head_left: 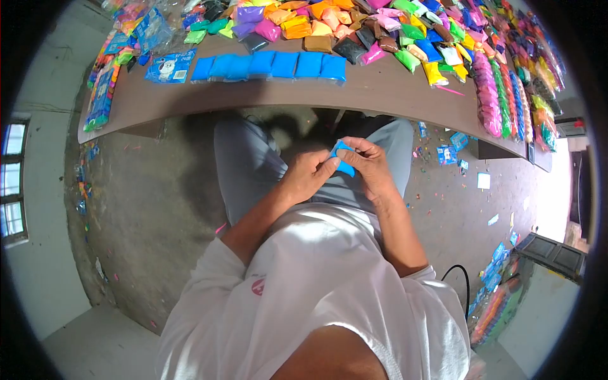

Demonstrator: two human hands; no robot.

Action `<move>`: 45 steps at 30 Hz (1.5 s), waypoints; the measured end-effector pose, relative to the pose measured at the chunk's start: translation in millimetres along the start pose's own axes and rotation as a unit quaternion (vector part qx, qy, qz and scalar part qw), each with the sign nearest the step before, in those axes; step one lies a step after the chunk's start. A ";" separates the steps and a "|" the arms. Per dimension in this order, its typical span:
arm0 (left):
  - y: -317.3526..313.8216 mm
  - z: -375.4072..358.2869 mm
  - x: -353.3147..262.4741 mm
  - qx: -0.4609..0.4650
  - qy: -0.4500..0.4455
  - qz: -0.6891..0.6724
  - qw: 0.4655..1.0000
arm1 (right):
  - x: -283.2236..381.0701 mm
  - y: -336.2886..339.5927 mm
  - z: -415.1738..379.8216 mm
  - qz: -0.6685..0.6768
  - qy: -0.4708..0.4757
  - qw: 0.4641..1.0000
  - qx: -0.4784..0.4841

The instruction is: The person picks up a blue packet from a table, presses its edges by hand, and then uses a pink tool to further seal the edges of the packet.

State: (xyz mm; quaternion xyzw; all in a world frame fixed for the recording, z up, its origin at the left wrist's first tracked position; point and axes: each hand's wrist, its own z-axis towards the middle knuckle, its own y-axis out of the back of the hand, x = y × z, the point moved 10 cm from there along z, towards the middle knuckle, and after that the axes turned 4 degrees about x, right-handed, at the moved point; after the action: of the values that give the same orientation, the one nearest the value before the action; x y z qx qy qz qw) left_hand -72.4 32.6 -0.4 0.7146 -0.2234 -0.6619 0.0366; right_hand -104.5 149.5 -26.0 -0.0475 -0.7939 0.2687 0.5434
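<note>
Over my lap, both hands pinch a small blue packet [346, 168], which looks like the soft clay packets on the table. My left hand [308, 175] has thumb and fingers closed at its left edge. From the right, my right hand [367, 166] grips its upper part, thumb across the front. Part of the packet is hidden behind the fingers. Beyond my knees, a row of blue packets [260, 65] lies side by side along the brown table [253, 98].
Loose packets of many colours [323, 22] pile up at the table's back. A printed blue bag [171, 67] lies left of the blue row. Long strips of pink packets [487, 95] and other colours lie at the right end. Scraps and blue wrappers [447, 155] litter the floor.
</note>
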 end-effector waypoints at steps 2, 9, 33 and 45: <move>-1.8 -0.7 -1.8 0.002 0.000 -0.004 1.000 | 2.9 -2.5 0.8 -0.038 -0.023 0.999 0.031; -5.4 1.2 -3.8 -0.004 -0.022 -0.042 0.999 | -13.3 6.8 5.3 0.046 -0.058 0.997 -0.025; -8.0 -4.4 -49.6 -0.044 -0.127 0.142 0.981 | -5.6 1.8 -10.5 -0.074 0.020 0.996 -0.053; 6.4 -13.8 23.2 -0.037 0.024 -0.106 0.993 | 4.5 16.8 -14.5 0.065 0.015 0.998 0.015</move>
State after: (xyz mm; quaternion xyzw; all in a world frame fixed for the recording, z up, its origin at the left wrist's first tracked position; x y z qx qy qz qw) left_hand -60.3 15.0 -18.1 0.7482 -0.1207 -0.6525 -0.0018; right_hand -97.1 170.8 -26.4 -0.0948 -0.7769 0.3147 0.5371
